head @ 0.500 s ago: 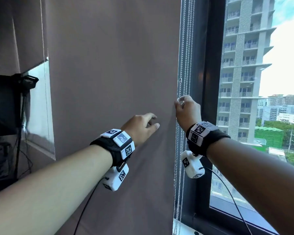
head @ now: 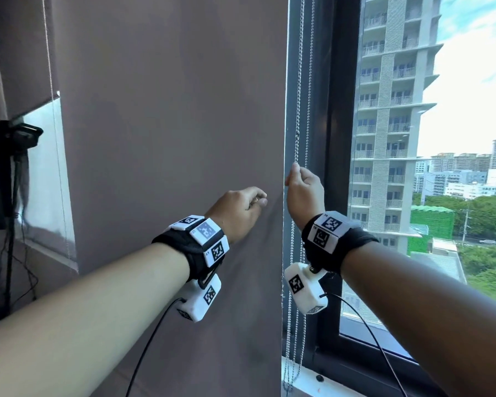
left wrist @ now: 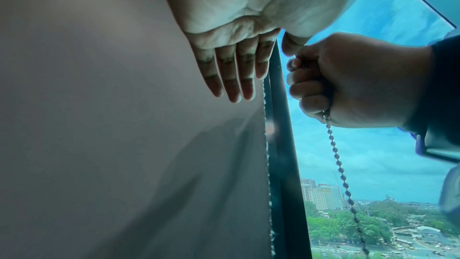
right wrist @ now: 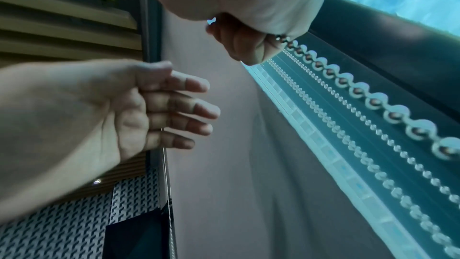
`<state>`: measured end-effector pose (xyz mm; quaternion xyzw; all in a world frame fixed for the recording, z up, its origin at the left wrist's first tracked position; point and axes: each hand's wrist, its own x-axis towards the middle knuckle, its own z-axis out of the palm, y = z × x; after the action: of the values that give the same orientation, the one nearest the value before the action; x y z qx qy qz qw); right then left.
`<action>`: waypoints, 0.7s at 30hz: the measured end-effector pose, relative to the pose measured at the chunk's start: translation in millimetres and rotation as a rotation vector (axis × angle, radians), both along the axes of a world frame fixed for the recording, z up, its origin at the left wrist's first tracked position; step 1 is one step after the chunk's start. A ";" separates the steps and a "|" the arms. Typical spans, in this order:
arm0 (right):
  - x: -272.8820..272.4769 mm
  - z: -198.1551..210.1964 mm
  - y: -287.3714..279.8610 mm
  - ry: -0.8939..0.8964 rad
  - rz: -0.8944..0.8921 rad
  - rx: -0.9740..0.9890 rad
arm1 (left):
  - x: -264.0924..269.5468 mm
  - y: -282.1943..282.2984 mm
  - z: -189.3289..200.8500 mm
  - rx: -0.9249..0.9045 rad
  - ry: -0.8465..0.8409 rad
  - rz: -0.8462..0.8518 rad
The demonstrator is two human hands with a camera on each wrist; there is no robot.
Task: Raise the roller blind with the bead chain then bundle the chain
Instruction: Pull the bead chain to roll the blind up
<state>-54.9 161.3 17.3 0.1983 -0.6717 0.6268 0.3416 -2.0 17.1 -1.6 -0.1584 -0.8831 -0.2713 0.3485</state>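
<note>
A grey-brown roller blind point(head: 169, 124) hangs lowered over the window, its right edge beside the dark frame. Silver bead chain strands point(head: 298, 81) hang along that edge down to the sill. My right hand point(head: 304, 193) is curled round one strand of the bead chain point(left wrist: 338, 164), which trails below the fist point(left wrist: 323, 86). The same chain point(right wrist: 361, 94) runs out of the fist in the right wrist view. My left hand point(head: 241, 210) is held out with straight fingers point(left wrist: 234, 78) at the blind fabric near its right edge, holding nothing.
The dark window frame point(head: 332, 167) stands just right of the chains, with glass and a high-rise building point(head: 390, 110) beyond. A second blind point(head: 15, 53) and dark equipment with cables point(head: 3, 173) are at the left. The white sill point(head: 307, 379) lies below.
The right hand keeps its hold on the chain. The left hand's fingers have drawn in a little and it sits closer to the blind's right edge.
</note>
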 end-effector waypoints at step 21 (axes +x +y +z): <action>44.2 -84.0 1.1 0.044 0.255 -0.081 | 16.3 79.7 9.9 0.565 -0.014 -0.389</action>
<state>-10.7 162.4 -66.6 0.2819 -0.6076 0.6872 0.2815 14.3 96.9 8.3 -0.2194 -0.7284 -0.5678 0.3144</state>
